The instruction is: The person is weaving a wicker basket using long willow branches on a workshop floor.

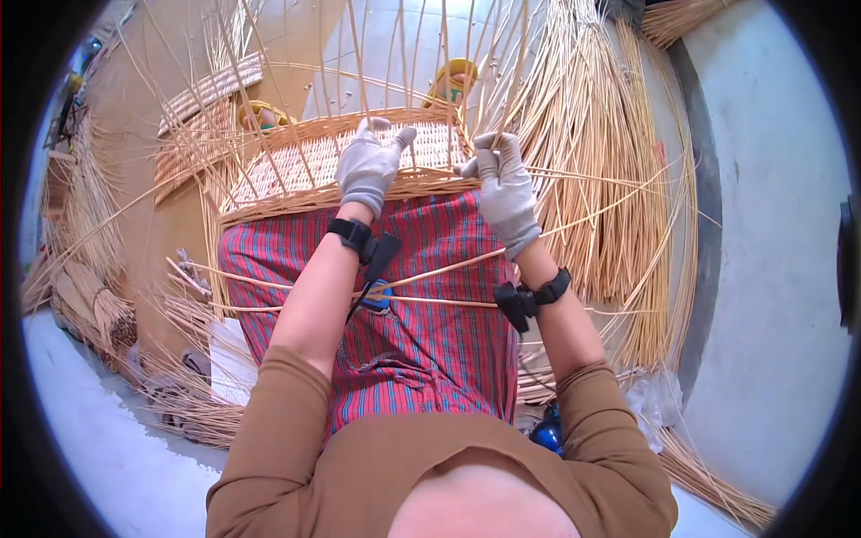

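A half-woven wicker basket [287, 165] rests across my lap on a red striped cloth [430, 345], with long upright rods rising from its sides. My left hand [366, 170], in a pale work glove, lies over the near side of the weave, thumb spread away from the fingers. At the basket's right corner, my gloved right hand [508, 193] is closed, pinching a thin wicker rod [513, 94] that rises between its fingers. Its fingertips partly hide the rod's lower end. Loose rods [439, 273] also cross the cloth below my hands.
A large bundle of wicker rods [592, 170] spreads at the right beside a pale wall [771, 224]. Two yellow slippers [451, 82] show beyond the basket. A woven panel [202, 139] lies at the left, with more bundles [90, 305] farther out.
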A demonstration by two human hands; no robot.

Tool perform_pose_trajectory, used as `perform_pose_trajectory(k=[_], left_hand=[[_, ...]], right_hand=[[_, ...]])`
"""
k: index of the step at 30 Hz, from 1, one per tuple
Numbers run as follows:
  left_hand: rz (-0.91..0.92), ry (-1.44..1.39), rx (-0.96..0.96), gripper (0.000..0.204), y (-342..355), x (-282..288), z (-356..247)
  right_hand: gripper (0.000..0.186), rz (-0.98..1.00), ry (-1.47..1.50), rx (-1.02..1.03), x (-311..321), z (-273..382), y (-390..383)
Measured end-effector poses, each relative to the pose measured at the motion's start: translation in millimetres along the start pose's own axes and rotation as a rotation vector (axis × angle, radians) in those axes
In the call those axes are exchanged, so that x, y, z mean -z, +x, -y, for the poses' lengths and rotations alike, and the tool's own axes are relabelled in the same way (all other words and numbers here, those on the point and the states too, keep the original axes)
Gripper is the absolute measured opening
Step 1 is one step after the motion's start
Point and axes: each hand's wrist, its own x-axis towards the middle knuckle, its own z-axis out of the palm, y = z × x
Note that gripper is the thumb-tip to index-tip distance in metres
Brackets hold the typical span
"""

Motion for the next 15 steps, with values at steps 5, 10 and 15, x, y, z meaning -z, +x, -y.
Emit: perform_pose_trajectory(k=[5,10,15], left_hand=[[-0.505,-0.516,-0.56,0.042,-25.6,-11.4,-5.6],[0.419,-0.462,0.017,0.036,-29.4,-66.4,-42.5],[0.361,-0.358,0.059,0.035,-41.7,-68.0,-51.1]], right_hand=[[0.01,-0.572,0.262,-0.208,53.6,-0.9,2.6],[0.009,-0.518,0.042,-0.314,74.8,-13.6,8.1],[0.013,-0.157,-0.53,0.152,42.4,11.3,83.6]])
